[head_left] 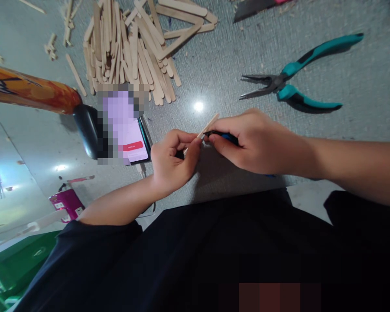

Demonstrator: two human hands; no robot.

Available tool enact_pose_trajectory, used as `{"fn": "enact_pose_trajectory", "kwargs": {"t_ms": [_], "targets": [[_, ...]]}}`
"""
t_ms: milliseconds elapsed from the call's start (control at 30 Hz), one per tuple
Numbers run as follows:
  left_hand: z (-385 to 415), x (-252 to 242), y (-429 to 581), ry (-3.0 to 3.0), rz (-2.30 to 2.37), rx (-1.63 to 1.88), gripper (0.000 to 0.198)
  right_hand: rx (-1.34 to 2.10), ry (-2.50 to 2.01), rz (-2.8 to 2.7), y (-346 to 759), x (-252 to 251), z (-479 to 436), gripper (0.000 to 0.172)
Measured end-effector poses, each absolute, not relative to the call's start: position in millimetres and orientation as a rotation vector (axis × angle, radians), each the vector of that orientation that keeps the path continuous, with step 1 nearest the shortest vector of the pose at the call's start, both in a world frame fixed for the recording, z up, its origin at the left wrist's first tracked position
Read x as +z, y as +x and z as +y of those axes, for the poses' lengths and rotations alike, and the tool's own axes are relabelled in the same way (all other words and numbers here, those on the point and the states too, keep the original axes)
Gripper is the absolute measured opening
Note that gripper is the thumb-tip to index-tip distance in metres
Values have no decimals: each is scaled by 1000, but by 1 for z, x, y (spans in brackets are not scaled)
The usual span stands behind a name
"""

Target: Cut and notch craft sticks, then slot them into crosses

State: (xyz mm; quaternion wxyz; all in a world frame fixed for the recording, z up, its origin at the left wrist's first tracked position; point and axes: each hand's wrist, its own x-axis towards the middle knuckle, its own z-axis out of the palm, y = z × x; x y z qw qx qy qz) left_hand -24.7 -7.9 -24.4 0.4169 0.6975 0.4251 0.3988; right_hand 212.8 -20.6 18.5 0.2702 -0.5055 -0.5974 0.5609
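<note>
A thin pale wooden stick [209,125] is pinched between the thumb and fingers of my left hand [175,158], slanting up to the right. My right hand [260,141] is closed round a blue-handled tool [227,137] with a dark metal tip. That tip meets the stick just above my left thumb. Most of the tool is covered by my right fingers, so its exact kind does not show. Beyond my right hand, long-nose pliers [276,83] with teal and black handles lie with their jaws apart.
A heap of flat wooden craft sticks [136,47] lies at the back. A lit phone [130,130] rests near my left hand, beside a black rounded object [87,130] and an orange can [35,89]. A dark blade [251,9] is at the top edge. Wood scraps [51,47] lie far left.
</note>
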Motion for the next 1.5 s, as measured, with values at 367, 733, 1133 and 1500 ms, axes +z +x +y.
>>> {"fn": "enact_pose_trajectory", "kwargs": {"t_ms": [367,733,1133,1500], "targets": [[-6,-23,-23,1871,1002,1049,24,1179,-1455,-2000,218,14,-21,22],[-7,-24,-24,1835,987,1047,20,1191,-1380,-2029,217,13,-21,24],[-6,-21,-24,1924,972,1044,17,1169,-1469,-2034,218,15,-21,25],[-5,-23,-23,1946,926,1087,14,1184,-1417,-2051,218,17,-20,24]]}}
